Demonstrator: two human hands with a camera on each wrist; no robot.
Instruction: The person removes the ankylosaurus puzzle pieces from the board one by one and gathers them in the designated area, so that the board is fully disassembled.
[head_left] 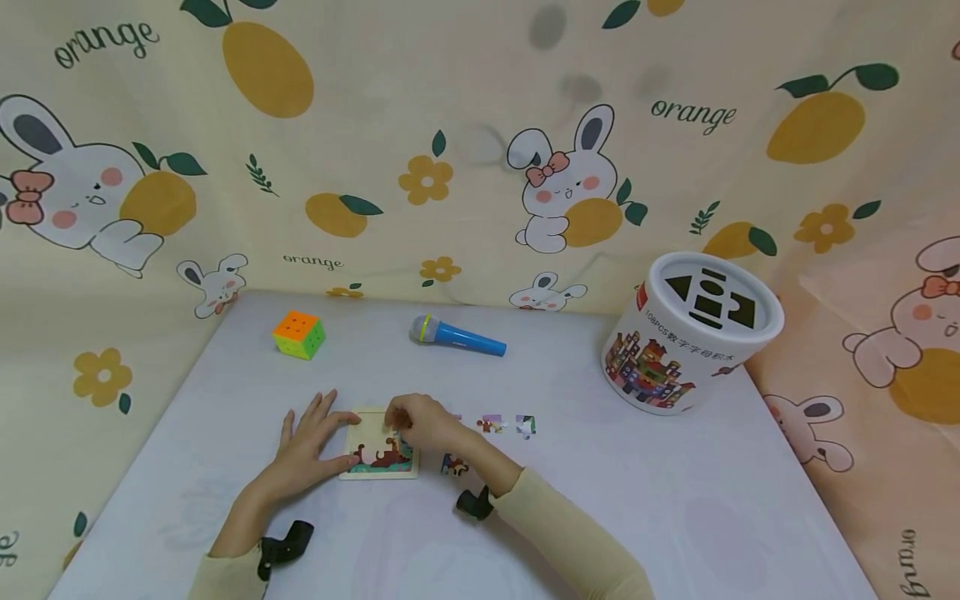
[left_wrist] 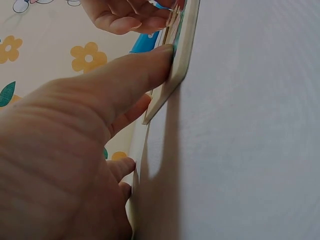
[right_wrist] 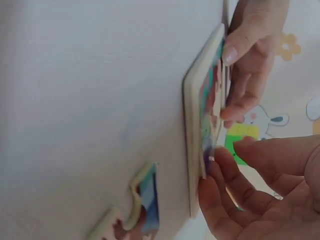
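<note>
A small square jigsaw board (head_left: 381, 477) lies on the table, its lower part filled with brown and green picture pieces and its upper part bare wood. My left hand (head_left: 306, 446) lies at the board's left side with fingers spread, its thumb (left_wrist: 150, 67) pressing on the near left corner. Over the board's right side, my right hand (head_left: 423, 423) pinches a puzzle piece (right_wrist: 206, 157) with bent fingers; the fingers hide most of it. Loose puzzle pieces lie right of the board, among them a dark one (head_left: 454, 465) and a pinkish one (head_left: 492, 424).
Behind the board lie a puzzle cube (head_left: 299, 335) at the left and a blue toy microphone (head_left: 459, 334). A large white tub (head_left: 675, 358) with a shape-hole lid stands at the back right. A printed cloth (head_left: 465, 83) hangs behind the table.
</note>
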